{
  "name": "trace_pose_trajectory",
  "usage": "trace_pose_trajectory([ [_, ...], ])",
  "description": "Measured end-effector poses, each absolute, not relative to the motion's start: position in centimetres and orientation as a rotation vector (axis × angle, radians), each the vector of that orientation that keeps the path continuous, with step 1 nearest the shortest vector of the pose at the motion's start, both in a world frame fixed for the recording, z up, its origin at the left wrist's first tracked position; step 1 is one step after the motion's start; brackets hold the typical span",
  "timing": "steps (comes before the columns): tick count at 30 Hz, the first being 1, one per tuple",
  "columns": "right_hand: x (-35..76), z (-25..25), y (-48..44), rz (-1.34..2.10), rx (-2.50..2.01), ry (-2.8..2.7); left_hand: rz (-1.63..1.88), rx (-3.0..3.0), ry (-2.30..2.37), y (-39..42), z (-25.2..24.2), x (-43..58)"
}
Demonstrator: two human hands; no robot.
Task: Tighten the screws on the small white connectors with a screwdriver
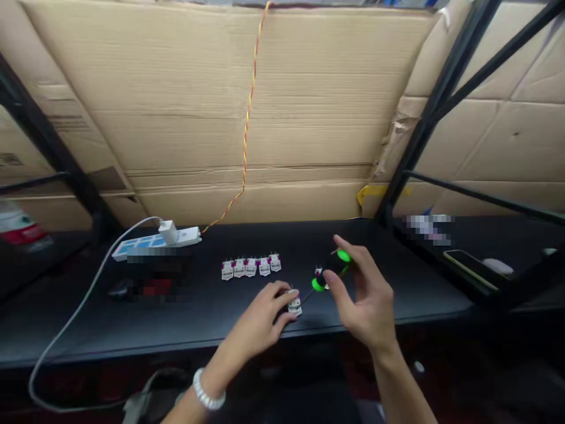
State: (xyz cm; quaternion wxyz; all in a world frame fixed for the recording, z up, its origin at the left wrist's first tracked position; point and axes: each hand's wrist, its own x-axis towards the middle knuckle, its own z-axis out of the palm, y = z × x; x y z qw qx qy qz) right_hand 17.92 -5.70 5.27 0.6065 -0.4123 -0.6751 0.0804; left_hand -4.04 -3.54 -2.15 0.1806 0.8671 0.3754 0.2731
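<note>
My left hand (269, 315) grips a small white block (295, 303) with purple parts between thumb and fingers, close to the table's front edge. In my right hand (366, 294) is a screwdriver (330, 272) with a black and green handle, held between thumb and fingers. Its thin shaft slants down to the left, and the tip is at the white block; whether it sits in a screw is too small to tell. Behind the screwdriver, another white and purple piece (318, 272) is partly hidden. A row of several similar white blocks (251, 267) lies farther back, left of the screwdriver.
A white power strip (189, 237) with a plugged-in charger (168, 232) lies at the back left, its white cable (90, 288) looping over the front edge. A twisted red-yellow wire (245, 141) hangs down the cardboard wall (176, 88). Black metal posts (415, 141) flank the table. A phone (471, 270) lies right.
</note>
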Motion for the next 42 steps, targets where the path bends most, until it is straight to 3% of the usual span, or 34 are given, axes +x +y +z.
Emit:
trace_pose_trajectory([
  [32, 17.61, 5.44, -5.74, 0.130, -0.952, -1.591, 0.751, 2.436, 1.054, -3.46, -2.15, -4.04],
  [42, 17.88, 5.10, -6.10, 0.360, -0.827, -1.650, 0.783, 2.433, 1.045, -3.55, -2.31, -3.95],
])
